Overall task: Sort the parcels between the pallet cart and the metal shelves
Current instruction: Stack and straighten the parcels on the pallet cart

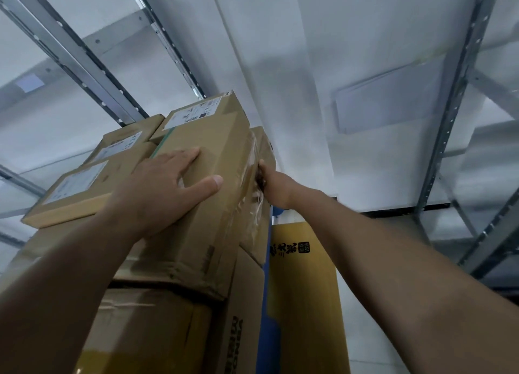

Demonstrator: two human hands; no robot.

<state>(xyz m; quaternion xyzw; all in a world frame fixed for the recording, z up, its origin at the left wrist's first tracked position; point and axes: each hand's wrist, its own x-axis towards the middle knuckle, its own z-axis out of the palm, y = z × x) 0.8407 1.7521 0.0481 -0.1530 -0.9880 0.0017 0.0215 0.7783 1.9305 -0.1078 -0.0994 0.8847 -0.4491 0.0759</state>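
Parcel (207, 160) label writing unreadable.

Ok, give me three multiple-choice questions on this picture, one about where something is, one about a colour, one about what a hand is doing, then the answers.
1. Where does the top parcel sit?
A. On a stack of other cardboard boxes
B. On the floor
C. Alone on a metal shelf

2. What colour is the tape strip near the parcel's label?
A. Red
B. Green
C. Black

3. What is the left hand doing?
A. Hanging free at the person's side
B. Gripping a shelf post
C. Lying flat on the parcel's top

Answers:
1. A, brown boxes show directly beneath it.
2. B, a green band runs beside the white label.
3. C, its fingers lie straight and spread on the cardboard, while the right hand reaches to the parcel's far side.
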